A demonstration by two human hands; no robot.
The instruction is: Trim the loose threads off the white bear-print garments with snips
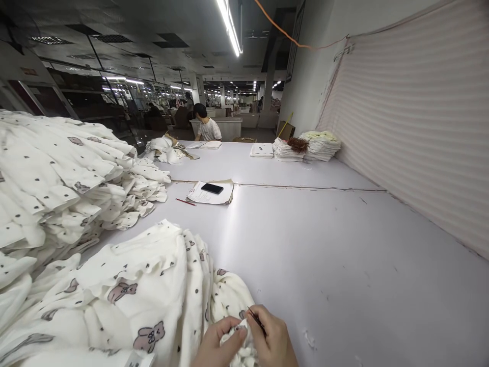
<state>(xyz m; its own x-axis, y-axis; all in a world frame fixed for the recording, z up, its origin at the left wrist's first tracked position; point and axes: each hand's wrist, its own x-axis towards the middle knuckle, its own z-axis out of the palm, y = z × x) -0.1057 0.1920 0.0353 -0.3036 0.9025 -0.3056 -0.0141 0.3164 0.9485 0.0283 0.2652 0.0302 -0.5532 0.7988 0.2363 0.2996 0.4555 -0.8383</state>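
At the bottom edge my left hand (pixel 217 344) pinches a bunched bit of a white garment (pixel 153 285) printed with small bears. Close beside it, my right hand (pixel 273 339) is closed on a thin dark tool (pixel 255 318), perhaps small snips, whose tip touches the same bit of cloth. The garment lies spread on the white table (pixel 324 255) in front of me.
A tall heap of the same printed white garments (pixel 64 173) fills the left. Farther back lie papers with a black phone (pixel 212 188) on them and a red pen (pixel 186 202). Stacks of folded cloth (pixel 305 148) sit far right; a person (pixel 206 125) sits beyond the table.
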